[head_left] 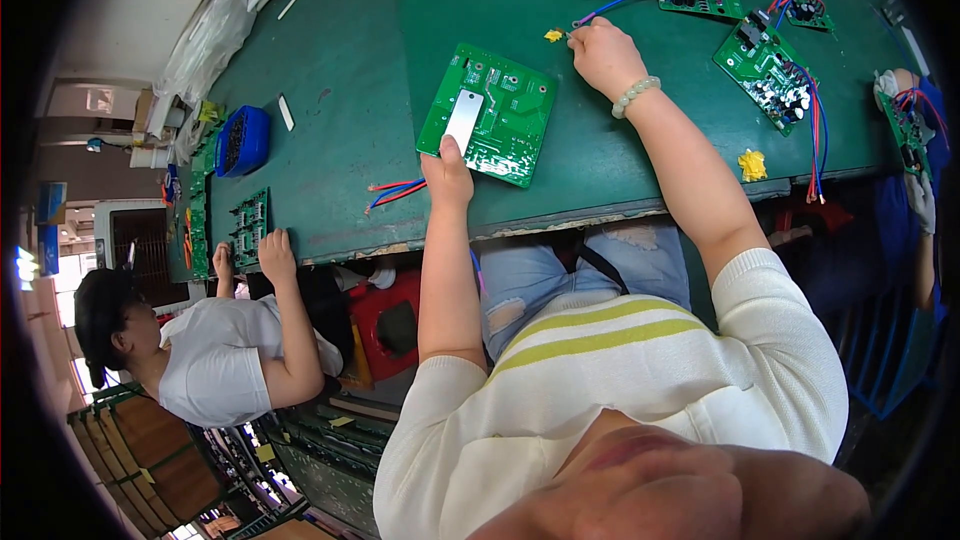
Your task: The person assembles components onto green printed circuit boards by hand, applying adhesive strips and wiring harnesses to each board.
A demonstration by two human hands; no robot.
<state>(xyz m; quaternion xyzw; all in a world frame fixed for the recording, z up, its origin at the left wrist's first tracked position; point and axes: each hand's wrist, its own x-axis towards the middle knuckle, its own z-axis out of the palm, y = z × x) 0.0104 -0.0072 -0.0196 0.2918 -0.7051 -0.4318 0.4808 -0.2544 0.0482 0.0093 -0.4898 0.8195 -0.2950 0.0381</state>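
Observation:
My left hand (449,176) grips the near left edge of a green circuit board (521,125). Its thumb lies on top, at the end of a silver metal strip (463,120) on the board, and its fingers are hidden beneath. Red and blue wires (396,192) stick out left of that wrist. Farther off to the right, my right hand (606,58) is closed in a pinch just above the table. A small crumpled yellow piece (554,35) shows right beside its fingertips. What the fingers hold, if anything, is too small to make out.
More circuit boards with wires (770,75) lie to the right, near another yellow crumpled piece (752,165). A blue bin (243,141) stands at the left of the green table (345,90). One person handles a board (249,224) at left; another's gloved hands hold one at far right.

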